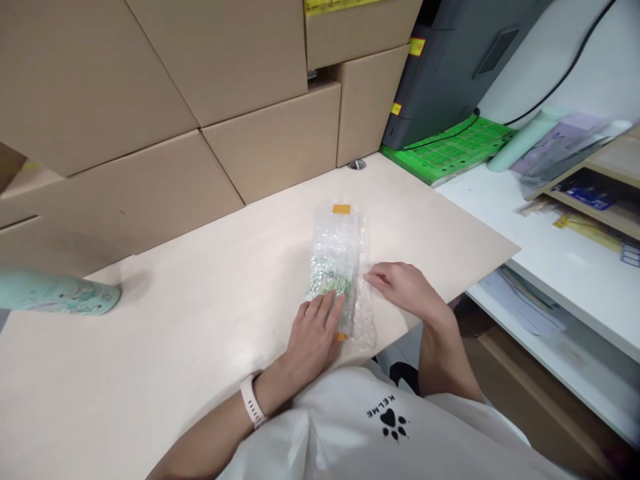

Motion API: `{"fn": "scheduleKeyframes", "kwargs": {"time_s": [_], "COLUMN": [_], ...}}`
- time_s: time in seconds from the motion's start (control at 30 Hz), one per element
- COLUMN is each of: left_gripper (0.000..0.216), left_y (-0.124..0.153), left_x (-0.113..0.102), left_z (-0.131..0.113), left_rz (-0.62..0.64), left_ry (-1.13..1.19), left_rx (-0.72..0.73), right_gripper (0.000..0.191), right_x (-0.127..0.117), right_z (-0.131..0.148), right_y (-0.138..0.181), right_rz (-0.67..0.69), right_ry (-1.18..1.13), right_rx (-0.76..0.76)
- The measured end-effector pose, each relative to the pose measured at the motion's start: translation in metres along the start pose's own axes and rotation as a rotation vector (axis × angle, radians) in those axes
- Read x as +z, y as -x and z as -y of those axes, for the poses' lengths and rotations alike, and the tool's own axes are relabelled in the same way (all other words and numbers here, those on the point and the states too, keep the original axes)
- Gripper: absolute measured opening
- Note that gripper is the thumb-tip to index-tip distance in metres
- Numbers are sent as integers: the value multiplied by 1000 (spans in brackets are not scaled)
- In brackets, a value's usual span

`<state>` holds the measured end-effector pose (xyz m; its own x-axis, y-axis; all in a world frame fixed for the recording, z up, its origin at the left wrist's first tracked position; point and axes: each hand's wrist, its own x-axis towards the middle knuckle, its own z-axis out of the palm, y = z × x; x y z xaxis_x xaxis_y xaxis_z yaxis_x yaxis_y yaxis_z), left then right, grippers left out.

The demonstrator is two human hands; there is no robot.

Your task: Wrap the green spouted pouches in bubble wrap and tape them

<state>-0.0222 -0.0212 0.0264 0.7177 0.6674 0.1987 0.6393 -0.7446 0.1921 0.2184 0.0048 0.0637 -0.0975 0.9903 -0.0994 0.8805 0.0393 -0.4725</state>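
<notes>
A long, flat item in clear bubble wrap (336, 243) lies on the pale wooden table in front of me. Green and white shows through the wrap, and an orange piece of tape (341, 209) sits at its far end, with another bit near the close end. My left hand (314, 330) rests on the near part of it, fingers stretched out flat. To the right, a loose edge of the bubble wrap (366, 293) stands out from the item. My right hand (400, 287) pinches that edge between thumb and fingers.
Cardboard boxes (280, 147) are stacked along the back of the table (200, 293). A mint-green bottle (60, 291) stands at the left. Behind on the right, a grey machine (440, 73) sits by a green sheet (450, 150), next to a white shelf unit (500, 220).
</notes>
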Motion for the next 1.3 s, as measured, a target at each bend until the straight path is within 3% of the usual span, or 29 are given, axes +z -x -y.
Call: {"fn": "scheduleKeyframes", "kwargs": {"time_s": [0.07, 0.17, 0.27, 0.43, 0.53, 0.77, 0.87, 1.07, 1.2, 1.3], "left_gripper": [67, 60, 60, 53, 53, 51, 53, 56, 57, 52], "left_y": [1, 4, 8, 14, 15, 20, 22, 24, 25, 23], "left_x": [2, 3, 4, 10, 13, 21, 24, 29, 32, 19], "left_z": [-3, -3, -1, 1, 1, 3, 4, 7, 5, 4], "left_rz": [20, 1, -27, -44, -68, -147, -160, -193, -215, -179], "left_ry": [28, 97, 130, 126, 161, 247, 246, 251, 279, 313], "left_rx": [36, 68, 76, 21, 13, 17, 4, -3, -4, -40], "right_gripper": [39, 40, 37, 33, 34, 75, 69, 49, 64, 80], "right_x": [6, 21, 34, 49, 53, 56, 59, 73, 80, 83], "right_z": [-6, 3, 13, 2, -4, 12, 15, 36, 52, 55], "right_y": [7, 9, 7, 8, 8, -11, -18, -11, 1, 3], "right_rz": [-47, -36, -54, 37, 86, 1, 11, -174, -124, -83], "right_ry": [145, 115, -160, -921, -1105, -1159, -1157, -1155, -1207, -1274], "right_rx": [199, 211, 110, 146, 176, 316, 284, 147, 234, 275]}}
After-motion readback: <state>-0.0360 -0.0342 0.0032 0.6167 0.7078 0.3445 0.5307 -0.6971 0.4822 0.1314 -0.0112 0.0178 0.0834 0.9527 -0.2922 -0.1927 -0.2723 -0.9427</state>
